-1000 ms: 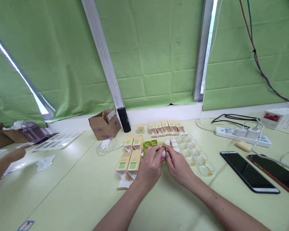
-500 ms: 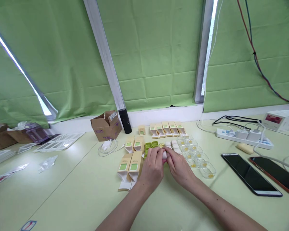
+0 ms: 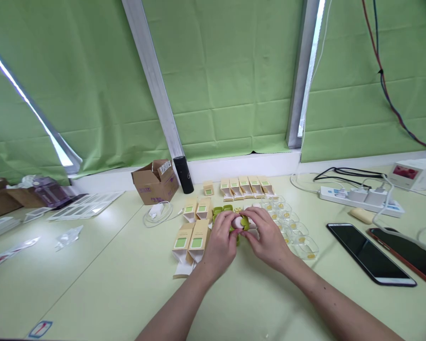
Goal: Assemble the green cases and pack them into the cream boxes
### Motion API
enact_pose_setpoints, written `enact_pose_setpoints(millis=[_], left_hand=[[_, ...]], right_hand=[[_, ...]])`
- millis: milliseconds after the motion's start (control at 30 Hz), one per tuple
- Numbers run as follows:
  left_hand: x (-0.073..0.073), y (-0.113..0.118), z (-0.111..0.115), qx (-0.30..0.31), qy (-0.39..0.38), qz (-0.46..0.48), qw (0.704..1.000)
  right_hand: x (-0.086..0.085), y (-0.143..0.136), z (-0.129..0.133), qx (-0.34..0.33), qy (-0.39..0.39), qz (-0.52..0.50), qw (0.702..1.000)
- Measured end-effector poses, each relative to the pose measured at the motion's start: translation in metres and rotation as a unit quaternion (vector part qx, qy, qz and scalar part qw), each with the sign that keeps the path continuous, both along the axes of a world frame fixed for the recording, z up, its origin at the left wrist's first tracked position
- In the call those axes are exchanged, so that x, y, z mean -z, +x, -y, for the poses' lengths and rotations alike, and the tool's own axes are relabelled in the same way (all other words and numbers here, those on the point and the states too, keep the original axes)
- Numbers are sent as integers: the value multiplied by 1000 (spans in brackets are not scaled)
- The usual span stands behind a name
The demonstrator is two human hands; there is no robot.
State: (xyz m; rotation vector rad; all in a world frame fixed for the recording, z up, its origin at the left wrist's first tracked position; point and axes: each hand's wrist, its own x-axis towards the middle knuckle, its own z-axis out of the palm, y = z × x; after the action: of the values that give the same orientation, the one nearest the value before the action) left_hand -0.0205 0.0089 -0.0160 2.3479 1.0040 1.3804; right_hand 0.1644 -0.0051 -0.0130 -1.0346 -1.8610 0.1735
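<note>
In front of me both hands meet above the table. My left hand (image 3: 219,241) is closed with its fingertips on a small white rounded piece (image 3: 237,222). Pinched in my right hand (image 3: 269,239) is a small olive-green holder (image 3: 246,222), which touches the white piece. More green square holders (image 3: 218,210) lie just behind my left hand, partly covered by it. Beyond my right hand are clear plastic covers (image 3: 307,247) with yellow stickers, set out in rows. To the left of my left hand stand open beige cartons (image 3: 181,241) with green label squares.
Several more cartons (image 3: 246,187) line up at the back, near a cardboard box (image 3: 155,182) and a black bottle (image 3: 183,175). A white cable (image 3: 158,212) lies coiled at left. On the right are a power strip (image 3: 362,201) and two phones (image 3: 371,255).
My hands have opened out slightly around the white piece, and a green holder now shows between them. The fingers of my right hand have shifted onto it. The view has tilted slightly.
</note>
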Motion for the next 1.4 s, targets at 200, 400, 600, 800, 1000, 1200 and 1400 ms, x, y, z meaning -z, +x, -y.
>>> enact_pose_setpoints(millis=[200,400,600,800,1000,1200,1400], left_hand=[[-1,1,0,-1,-21,40,999],[-2,2,1,-7,-26,70,997],[-5,-6,-18,36,-167,387,906],[-15,-13,-28,207,-354,581,703],[-20,-14,-22,247,-369,591,673],[-19,-11,-19,234,-342,526,743],[-16,8,-3,67,-221,224,947]], right_hand=[[-3,-1,0,2,-2,-5,1000],[-4,1,-2,9,-23,-9,1000],[-4,13,-12,71,-70,-113,989],[-10,13,-11,81,-110,-204,969],[-12,24,-22,22,-139,-268,953],[-20,50,-31,-10,-130,-308,942],[-8,69,-32,16,-120,-343,931]])
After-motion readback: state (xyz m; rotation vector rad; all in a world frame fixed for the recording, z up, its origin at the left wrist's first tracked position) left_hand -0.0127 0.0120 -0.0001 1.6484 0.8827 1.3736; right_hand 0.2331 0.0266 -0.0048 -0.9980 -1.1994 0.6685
